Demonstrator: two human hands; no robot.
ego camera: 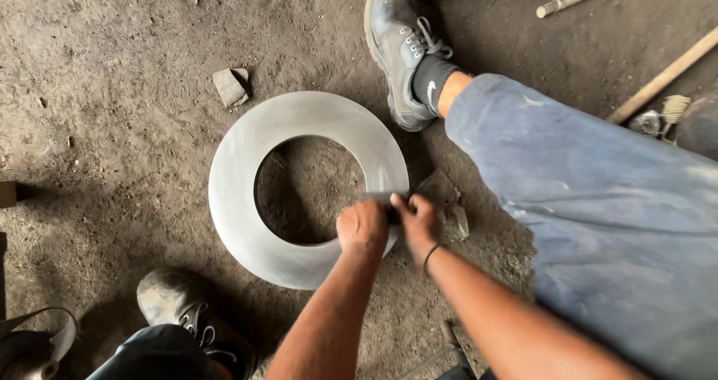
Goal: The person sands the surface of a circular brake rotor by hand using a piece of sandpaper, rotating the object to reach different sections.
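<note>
A large flat metal ring lies on the dirt floor between my two shoes. Both hands meet at its near right edge. My left hand is closed over a small grey abrasive sheet that rests on the ring's surface. My right hand, with a dark band on the wrist, pinches the same sheet from the right side. Most of the sheet is hidden under my fingers.
My right shoe and blue trouser leg lie right of the ring, my left shoe below it. A folded scrap lies on the dirt at upper left. Wooden sticks lie at upper right.
</note>
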